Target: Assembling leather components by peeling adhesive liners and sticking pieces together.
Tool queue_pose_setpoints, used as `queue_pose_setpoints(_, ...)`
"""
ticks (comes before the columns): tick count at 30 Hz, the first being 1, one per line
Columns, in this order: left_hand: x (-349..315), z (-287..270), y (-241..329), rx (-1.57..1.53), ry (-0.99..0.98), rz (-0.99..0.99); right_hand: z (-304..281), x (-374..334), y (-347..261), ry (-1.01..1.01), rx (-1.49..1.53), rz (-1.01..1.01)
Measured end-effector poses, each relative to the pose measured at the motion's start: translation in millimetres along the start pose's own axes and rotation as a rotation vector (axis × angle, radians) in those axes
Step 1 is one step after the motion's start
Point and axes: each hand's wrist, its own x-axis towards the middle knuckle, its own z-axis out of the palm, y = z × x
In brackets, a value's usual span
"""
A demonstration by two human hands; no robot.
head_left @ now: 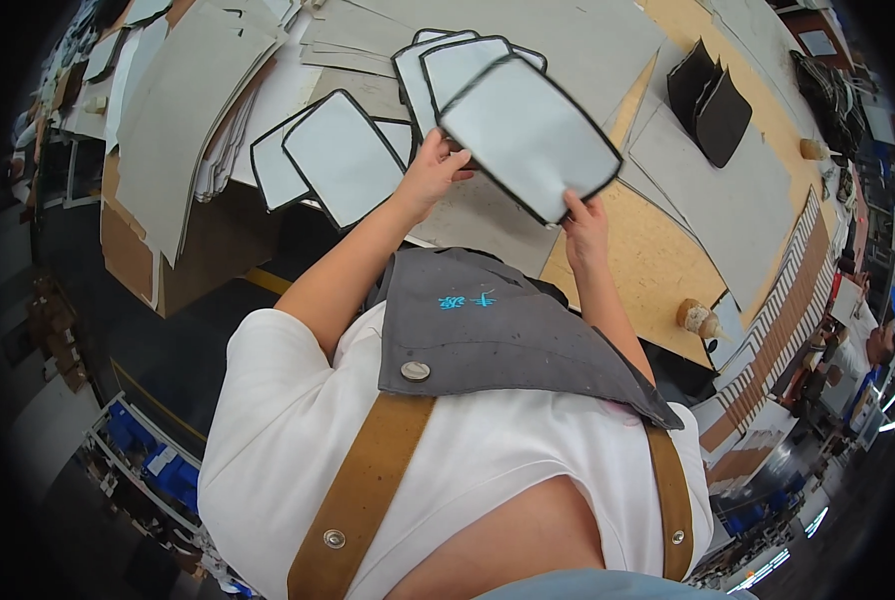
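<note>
A white rounded panel with a black border (533,135) is held up tilted over the worktable, with a hand at either side of its near edge. My left hand (434,176) grips its left corner, the fingers partly behind it. On the near right corner my right hand (586,228) pinches the panel, thumb on the white face. Just beyond it lie several similar black-edged panels (408,75), overlapping and partly covered by the held one. To the left of my left hand, another loose group of such panels (343,155) lies near the table edge.
Large grey sheets (193,110) are stacked at the left. Dark curved pieces (708,105) stand on the grey board (738,190) at the right. A yellowish jar (698,318) sits near the table's right front, and a smaller one (813,149) farther back.
</note>
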Motion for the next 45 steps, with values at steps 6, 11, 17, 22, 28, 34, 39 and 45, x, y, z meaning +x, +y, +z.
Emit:
queue_pose_setpoints(6, 13, -71, -34, 0.990, 0.299, 0.417, -53, -32, 26, 0.312, 0.341, 0.277)
queue_pose_setpoints(11, 23, -104, -32, 1.139, 0.352, 0.325, -13, -44, 36, -0.027, 0.311, 0.696)
queue_pose_setpoints(17, 92, -102, 26, 1.329, 0.314, 0.422, 45, -38, 29, -0.790, -0.094, 0.636)
queue_pose_setpoints(22, 176, -83, 73, 1.508, 0.248, 0.540, 63, -44, 17, -0.785, -0.063, 0.557)
queue_pose_setpoints(28, 272, -49, 110, 1.677, 0.222, 0.415, 57, -13, -6, -0.461, -0.259, 0.242)
queue_pose_setpoints(34, 348, -39, 105, 1.952, 0.420, 0.273, 45, 17, -5, -0.193, -0.472, 0.093)
queue_pose_setpoints(39, 348, -37, 112, 2.053, 0.364, 0.336, 52, 49, -9, -0.195, -0.919, -0.364)
queue_pose_setpoints(45, 338, -66, 167, 1.509, 0.482, 0.371, 84, 109, -22, -0.235, -1.291, -0.726)
